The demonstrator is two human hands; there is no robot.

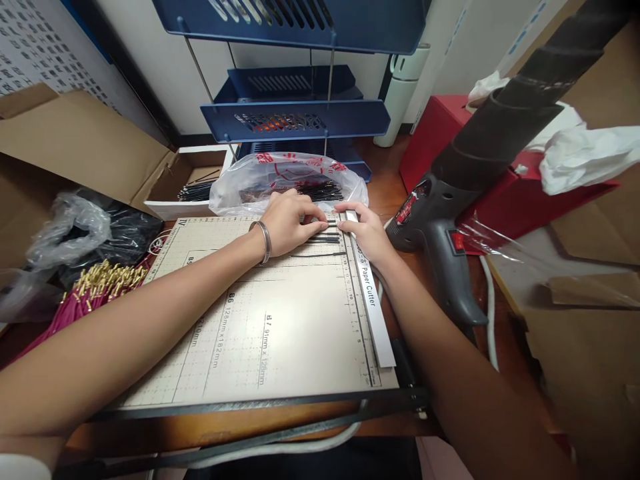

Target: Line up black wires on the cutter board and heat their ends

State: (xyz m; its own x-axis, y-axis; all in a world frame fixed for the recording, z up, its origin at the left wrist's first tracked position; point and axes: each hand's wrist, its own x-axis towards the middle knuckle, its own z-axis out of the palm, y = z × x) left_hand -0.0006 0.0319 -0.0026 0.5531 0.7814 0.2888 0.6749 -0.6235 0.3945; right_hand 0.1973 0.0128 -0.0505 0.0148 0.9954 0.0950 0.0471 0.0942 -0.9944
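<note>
My left hand (287,223), with a metal bangle on its wrist, lies over the far right part of a paper cutter board (295,313). Its thumb and fingertips are pinched on a thin black cord (331,222). At the cord's other end is my right hand (369,235), thumb and forefinger curled in over the white guard strip (373,313) marked "Paper Cutter". The exact grip of the right fingertips is partly hidden. Several more black cords (327,238) lie across the board just nearer to me, their ends close to the guard strip.
Behind the board sit a clear plastic bag (230,187) of black cords and a blue tiered rack (295,120). Dark red cords with gold tips (107,280) lie at left, beside an open cardboard box (85,133). A heat gun (440,220) and red box (430,140) stand at right.
</note>
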